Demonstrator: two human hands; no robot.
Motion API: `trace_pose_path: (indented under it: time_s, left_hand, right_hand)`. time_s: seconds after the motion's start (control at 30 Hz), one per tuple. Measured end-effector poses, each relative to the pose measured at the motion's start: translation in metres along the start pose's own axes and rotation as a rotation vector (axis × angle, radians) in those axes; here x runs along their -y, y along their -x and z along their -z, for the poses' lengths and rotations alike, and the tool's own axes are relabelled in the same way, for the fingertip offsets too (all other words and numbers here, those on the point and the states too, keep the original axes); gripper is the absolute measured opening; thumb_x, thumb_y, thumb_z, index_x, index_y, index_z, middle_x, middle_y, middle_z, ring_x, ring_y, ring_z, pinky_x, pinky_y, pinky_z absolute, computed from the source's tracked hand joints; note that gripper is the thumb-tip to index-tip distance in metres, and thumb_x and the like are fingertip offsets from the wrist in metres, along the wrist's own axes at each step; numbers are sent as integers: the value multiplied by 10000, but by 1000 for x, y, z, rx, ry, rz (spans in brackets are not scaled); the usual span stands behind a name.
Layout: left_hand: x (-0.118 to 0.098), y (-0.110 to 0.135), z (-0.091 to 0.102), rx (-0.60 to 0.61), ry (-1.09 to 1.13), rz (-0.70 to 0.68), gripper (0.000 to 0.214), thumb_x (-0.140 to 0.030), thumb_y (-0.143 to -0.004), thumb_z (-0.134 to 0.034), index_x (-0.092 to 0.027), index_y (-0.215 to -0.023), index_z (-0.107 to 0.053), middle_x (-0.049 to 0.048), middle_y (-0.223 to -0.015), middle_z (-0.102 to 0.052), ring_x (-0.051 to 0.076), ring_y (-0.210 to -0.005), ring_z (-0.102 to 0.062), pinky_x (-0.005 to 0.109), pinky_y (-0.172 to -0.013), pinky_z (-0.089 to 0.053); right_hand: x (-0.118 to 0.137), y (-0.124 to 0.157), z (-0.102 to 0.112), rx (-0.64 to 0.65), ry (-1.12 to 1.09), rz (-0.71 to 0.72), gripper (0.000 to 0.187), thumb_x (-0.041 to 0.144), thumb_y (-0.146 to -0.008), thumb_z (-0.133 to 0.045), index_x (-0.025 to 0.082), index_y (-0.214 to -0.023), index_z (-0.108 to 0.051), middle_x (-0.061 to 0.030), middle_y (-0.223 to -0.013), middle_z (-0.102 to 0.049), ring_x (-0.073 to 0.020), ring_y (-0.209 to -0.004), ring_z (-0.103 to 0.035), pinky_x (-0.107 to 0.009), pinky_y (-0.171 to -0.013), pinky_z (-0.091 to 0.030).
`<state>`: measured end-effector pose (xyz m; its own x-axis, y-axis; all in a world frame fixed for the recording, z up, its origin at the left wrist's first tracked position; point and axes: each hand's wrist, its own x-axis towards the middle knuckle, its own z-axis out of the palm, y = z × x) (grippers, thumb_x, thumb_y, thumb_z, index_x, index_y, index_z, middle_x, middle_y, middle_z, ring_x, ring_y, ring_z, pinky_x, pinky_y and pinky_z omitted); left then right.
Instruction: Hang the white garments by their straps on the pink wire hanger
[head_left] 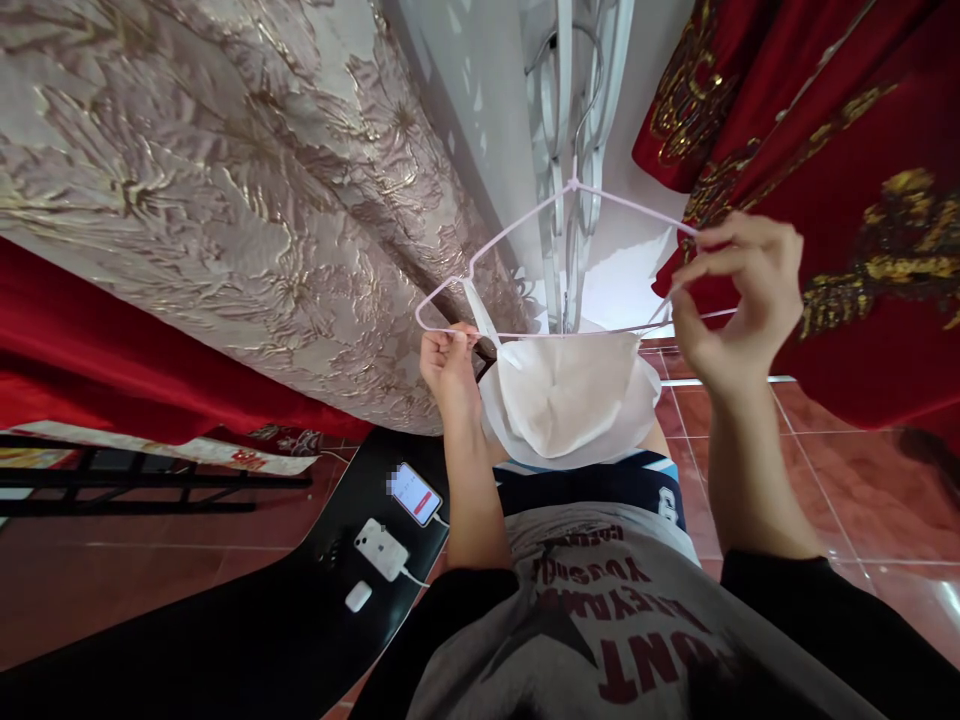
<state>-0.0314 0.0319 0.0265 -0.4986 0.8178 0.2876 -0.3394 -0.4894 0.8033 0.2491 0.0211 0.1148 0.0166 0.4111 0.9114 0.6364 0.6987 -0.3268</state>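
Note:
A pale pink clothes hanger is held up in front of me, its hook pointing away. From its left end runs a strap of a small white garment, whose body hangs below the lower bar. My left hand is closed on the hanger's lower bar near that left end. At the right end, my right hand pinches the garment's other thin strap between thumb and finger, close to the hanger's sloping arm. The hanger's right tip is hidden behind that hand.
Patterned beige fabric hangs at left, and red fabric with gold trim at right. White metal rails stand ahead. A black bench carries a lit phone, a white phone and a white earbud case.

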Motion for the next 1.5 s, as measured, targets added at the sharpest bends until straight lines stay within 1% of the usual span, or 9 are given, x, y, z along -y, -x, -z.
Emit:
trace_pose_path:
  time_s: [0.1,0.33,0.5,0.63,0.77,0.9,1.1,1.37,1.5]
  left_hand:
    - [3,2,-1,0,4,3,559,-433,-713,-955,-223,-790,-443,8,-827,-712,146,-828,-684,300,-855,-548]
    - [14,26,-10,-29,-27,-57,397,-386,-862,-849,-251,-957,-488,26,-1058,-730,159,-1014,-718,349,-1014,-546]
    - [27,49,-12,130,-152,71,446,-416,-916,-791,-298,-1269,-546,70,-1254,-704,206,-1197,-699,390,-1093,-515]
    - [20,51,-11,214,-336,91,367,-417,-911,-794,-262,-1215,-658,67,-1161,-732,187,-1069,-690,344,-992,-524]
    - [-15,49,-13,262,-386,161,195,-377,-904,-796,-235,-1002,-706,24,-919,-730,132,-788,-640,270,-754,-509]
    - [-59,41,-19,281,-240,282,254,-379,-871,-807,-230,-1070,-757,52,-1012,-745,66,-540,-422,242,-485,-342]
    - [-97,7,-14,219,121,354,392,-524,-971,-649,-204,-1170,-755,161,-1372,-675,154,-689,-520,330,-542,-451]
    - [-63,9,10,-179,148,181,221,-249,-1007,-546,-215,-1035,-762,39,-1214,-749,96,-683,-535,200,-529,-415]
    - [-40,28,-13,-56,85,369,193,-270,-866,-752,-186,-1038,-778,98,-1207,-776,82,-690,-586,186,-531,-418]
  right_hand:
    - [17,22,-15,12,-150,27,143,145,-892,-638,278,-918,-686,-24,-988,-714,-238,-1027,-689,-455,-928,-546]
    - [9,43,-47,660,29,-139,294,316,-955,-661,233,-1227,-737,-75,-1145,-805,-309,-1066,-701,-513,-1004,-445]
    - [9,49,-49,592,20,-178,315,351,-1016,-594,289,-1276,-761,-49,-1151,-811,-269,-1019,-676,-469,-978,-398]
    - [9,53,-50,519,19,-214,313,251,-1022,-557,330,-1183,-815,-24,-1052,-826,-236,-947,-671,-453,-955,-383]
    - [3,51,-49,490,-17,-247,309,221,-1004,-570,332,-1090,-846,-10,-986,-838,-224,-872,-667,-450,-937,-390]
    - [2,53,-47,478,-81,-260,295,224,-998,-590,338,-1074,-851,-3,-1011,-845,-218,-878,-685,-453,-954,-394]
    - [8,59,-49,502,-108,-246,332,207,-992,-583,355,-1174,-819,-4,-1063,-837,-217,-918,-695,-460,-975,-404]
    - [11,62,-47,553,-122,-207,333,245,-1021,-563,343,-1255,-778,-24,-1132,-823,-230,-1009,-701,-469,-1001,-409]
    - [26,65,-51,590,-164,-135,379,295,-1039,-562,347,-1392,-689,-39,-1250,-787,-243,-1113,-696,-478,-1013,-444]
